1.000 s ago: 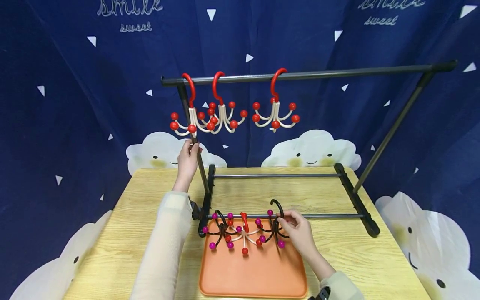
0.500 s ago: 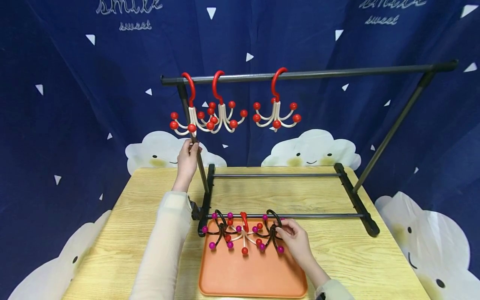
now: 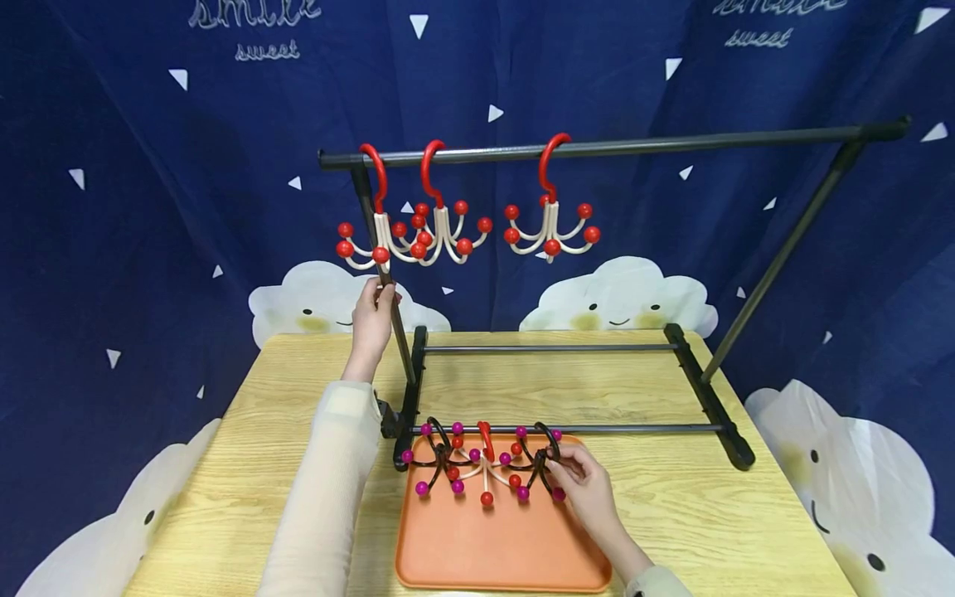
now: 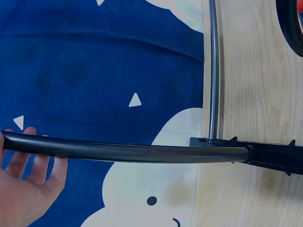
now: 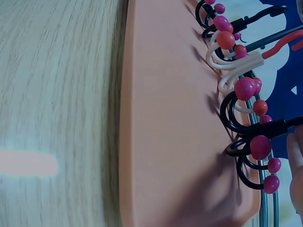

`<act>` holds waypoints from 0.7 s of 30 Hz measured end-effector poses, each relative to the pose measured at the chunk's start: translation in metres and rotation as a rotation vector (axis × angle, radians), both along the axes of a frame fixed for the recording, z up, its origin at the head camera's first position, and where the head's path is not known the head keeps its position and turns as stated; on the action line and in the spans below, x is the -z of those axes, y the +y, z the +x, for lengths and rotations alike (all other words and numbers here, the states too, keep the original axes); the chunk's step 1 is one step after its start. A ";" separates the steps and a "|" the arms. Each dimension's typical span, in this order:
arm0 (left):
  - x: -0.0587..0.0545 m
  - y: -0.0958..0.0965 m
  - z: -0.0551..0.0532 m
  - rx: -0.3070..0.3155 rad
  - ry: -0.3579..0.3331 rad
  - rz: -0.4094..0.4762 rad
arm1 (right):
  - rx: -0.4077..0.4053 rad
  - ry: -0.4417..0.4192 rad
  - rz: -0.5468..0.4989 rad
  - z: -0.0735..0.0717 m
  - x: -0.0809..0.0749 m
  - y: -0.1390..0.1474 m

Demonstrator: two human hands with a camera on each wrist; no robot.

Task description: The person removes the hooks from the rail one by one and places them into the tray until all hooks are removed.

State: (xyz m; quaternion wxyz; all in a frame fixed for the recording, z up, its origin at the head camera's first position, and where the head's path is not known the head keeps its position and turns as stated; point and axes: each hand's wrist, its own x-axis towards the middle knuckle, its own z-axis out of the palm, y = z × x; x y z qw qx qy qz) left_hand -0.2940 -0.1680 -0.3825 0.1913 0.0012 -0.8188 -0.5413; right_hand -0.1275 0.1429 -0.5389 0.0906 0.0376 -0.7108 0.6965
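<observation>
My left hand point(image 3: 371, 319) grips the black left post point(image 4: 142, 152) of a hanging rack, fingers wrapped round it below the top rail. With its thumb and fingers my right hand point(image 3: 585, 489) pinches a black octopus hanger point(image 3: 540, 458) with magenta balls near the base of its hook. That hanger is at the right rear of the orange tray point(image 3: 500, 551). Beside it on the tray sit a white octopus hanger point(image 3: 487, 466) with a red hook and red balls, and another black octopus hanger point(image 3: 440, 452). In the right wrist view only part of the right hand shows.
Three white octopus hangers with red hooks, the rightmost hanger point(image 3: 550, 220) set apart, hang on the top rail point(image 3: 671, 147). The rack's lower bar point(image 3: 634, 429) runs just behind the tray. A slanted right post point(image 3: 779, 261) stands on the wooden table point(image 3: 246, 464).
My right hand has lowered the black hanger and shifted it slightly left, down onto the tray beside the white one. The left hand stays on the post.
</observation>
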 end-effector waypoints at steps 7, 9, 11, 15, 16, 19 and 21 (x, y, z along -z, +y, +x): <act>0.001 0.001 0.000 -0.008 -0.002 -0.007 | -0.032 -0.027 0.132 -0.005 -0.014 0.011; 0.001 0.000 0.000 -0.006 -0.002 -0.002 | -0.045 0.023 0.155 -0.012 -0.021 0.015; 0.000 0.000 0.000 -0.006 0.001 0.007 | -0.053 0.082 0.181 -0.019 -0.030 0.019; 0.000 0.000 0.000 -0.009 0.001 0.009 | -0.028 0.151 0.257 -0.030 -0.048 0.027; 0.000 0.001 0.001 -0.010 0.000 0.006 | -0.023 0.146 0.275 -0.032 -0.054 0.030; 0.000 0.001 0.001 -0.013 -0.004 -0.001 | -0.002 0.120 0.330 -0.033 -0.075 0.036; 0.000 0.002 0.000 -0.013 -0.004 -0.001 | 0.003 0.119 0.358 -0.033 -0.091 0.039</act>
